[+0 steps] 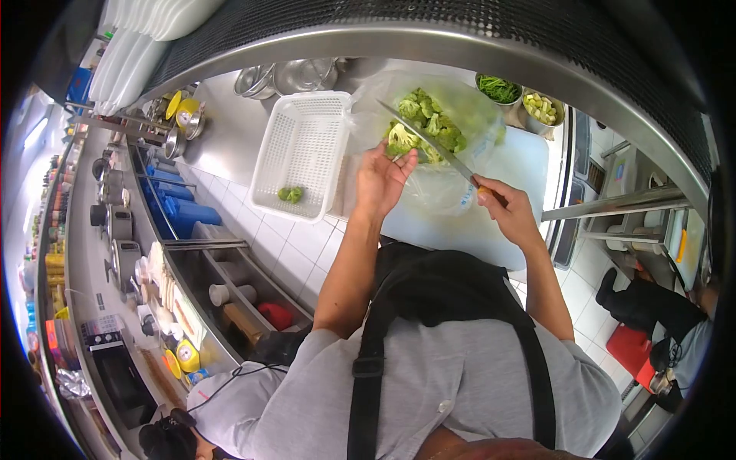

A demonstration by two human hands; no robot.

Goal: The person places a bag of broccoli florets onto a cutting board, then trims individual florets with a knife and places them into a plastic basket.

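A clear plastic bag (452, 192) lies over the white cutting board (525, 172), with green broccoli (418, 103) in and on it. My left hand (386, 178) is palm up at the near edge of the heap, its fingers curled around a pale-stemmed broccoli floret (401, 139); the grip is partly hidden. In my right hand (507, 208) is the wooden handle of a kitchen knife (448, 156). Its long blade points up and left across the broccoli, beside the floret. Left of the board, a white perforated basket (264, 165) has a small broccoli piece (290, 194) at its near end.
Behind the board stand containers of chopped greens (498, 88) and pale green cubes (541, 109). Metal bowls (305, 75) sit behind the basket. A metal shelf edge (383, 37) crosses overhead. One person (222, 402) is at lower left, another (667, 322) at right.
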